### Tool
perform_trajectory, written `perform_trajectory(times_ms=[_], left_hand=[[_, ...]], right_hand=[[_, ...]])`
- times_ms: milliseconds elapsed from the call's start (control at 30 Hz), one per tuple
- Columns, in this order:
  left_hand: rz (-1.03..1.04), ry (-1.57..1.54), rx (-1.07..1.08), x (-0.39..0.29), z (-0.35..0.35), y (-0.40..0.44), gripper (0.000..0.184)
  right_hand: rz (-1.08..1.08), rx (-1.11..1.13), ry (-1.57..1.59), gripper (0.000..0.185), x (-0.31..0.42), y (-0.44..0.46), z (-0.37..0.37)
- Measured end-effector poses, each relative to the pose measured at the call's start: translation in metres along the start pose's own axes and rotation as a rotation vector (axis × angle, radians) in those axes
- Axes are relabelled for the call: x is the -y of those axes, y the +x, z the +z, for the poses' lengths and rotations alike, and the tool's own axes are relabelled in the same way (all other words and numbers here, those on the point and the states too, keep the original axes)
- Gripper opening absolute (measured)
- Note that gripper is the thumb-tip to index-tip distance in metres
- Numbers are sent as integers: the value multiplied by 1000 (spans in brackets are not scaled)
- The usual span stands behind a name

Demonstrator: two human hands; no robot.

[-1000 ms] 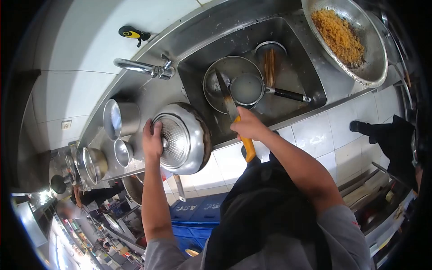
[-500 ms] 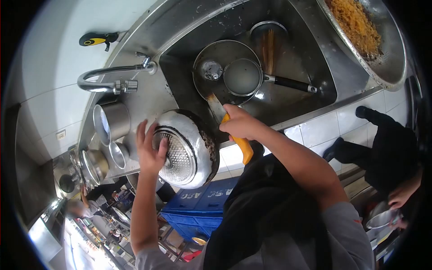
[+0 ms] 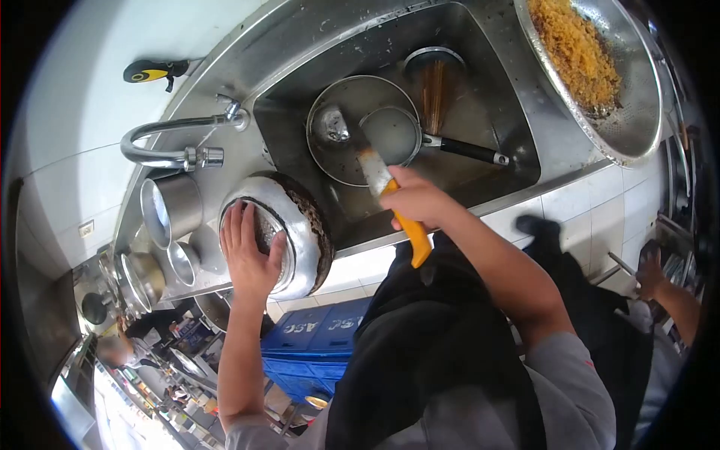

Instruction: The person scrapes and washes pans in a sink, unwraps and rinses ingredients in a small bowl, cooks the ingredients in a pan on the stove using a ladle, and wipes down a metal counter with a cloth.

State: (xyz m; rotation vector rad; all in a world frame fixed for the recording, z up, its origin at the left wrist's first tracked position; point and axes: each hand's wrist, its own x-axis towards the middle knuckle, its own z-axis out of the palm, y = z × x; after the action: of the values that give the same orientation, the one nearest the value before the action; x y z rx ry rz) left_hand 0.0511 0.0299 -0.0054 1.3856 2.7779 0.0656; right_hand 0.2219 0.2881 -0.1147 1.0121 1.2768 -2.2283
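Pot (image 3: 294, 219), its base (image 3: 265, 229) bright but dark crust (image 3: 318, 229) left round the side, so seemingly part-finished, tilts at the front edge of the counter (image 3: 244, 159) beside the sink (image 3: 480, 105), the left hand (image 3: 253, 259) on it with fingers (image 3: 235, 225) spread, the right hand (image 3: 416, 201) closed round an orange-handled knife (image 3: 373, 170)

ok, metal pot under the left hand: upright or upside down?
Upside down, or nearly: the metal pot shows its textured base facing up, left hand on it. Mouth hidden, so cannot tell exact tilt.
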Motion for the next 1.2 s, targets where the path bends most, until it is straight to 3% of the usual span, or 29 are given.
perform_trajectory(times_ms=[133, 233, 267, 333, 533, 633, 700, 833, 900, 933, 1000, 1033, 1067, 1133, 1200], left_hand=[[160, -23, 45, -18, -3, 18, 61], [386, 80, 227, -37, 3, 35, 46], [396, 74, 209, -40, 6, 39, 46], [515, 93, 372, -37, 10, 47, 44], [323, -14, 269, -25, 11, 72, 38], [332, -17, 360, -35, 12, 72, 35], [413, 110, 663, -45, 11, 75, 31], [414, 190, 711, -36, 25, 88, 32], [425, 19, 456, -23, 34, 88, 27], [423, 24, 453, -16, 31, 86, 27], [322, -353, 104, -5, 20, 82, 21], [133, -536, 53, -3, 10, 74, 19], [141, -525, 36, 4, 5, 69, 19], [-247, -921, -195, 23, 9, 67, 19], [-287, -873, -263, 41, 12, 95, 26]], right_hand=[[-12, -139, -23, 52, 6, -27, -25], [-95, -123, -1, 44, -2, -44, -38], [-144, -132, 25, 41, -9, -49, -40], [-170, -144, 27, 38, -17, -60, -41], [-193, -204, -67, 37, -23, -102, -39], [-159, -284, -174, 36, -42, -102, -43], [-146, -342, -230, 35, -48, -101, -45], [-186, -356, -223, 40, -48, -103, -32], [-158, -442, -364, 46, -45, -106, -21], [-163, -440, -363, 46, -46, -108, -19], [-481, -580, -1007, 48, -46, -113, -15], [-334, -609, -1217, 44, -30, -125, 2], [-354, -621, -1215, 44, -17, -128, 12], [-416, -579, -1523, 39, 3, -130, 28], [-530, -629, -1601, 36, 8, -112, 35]])
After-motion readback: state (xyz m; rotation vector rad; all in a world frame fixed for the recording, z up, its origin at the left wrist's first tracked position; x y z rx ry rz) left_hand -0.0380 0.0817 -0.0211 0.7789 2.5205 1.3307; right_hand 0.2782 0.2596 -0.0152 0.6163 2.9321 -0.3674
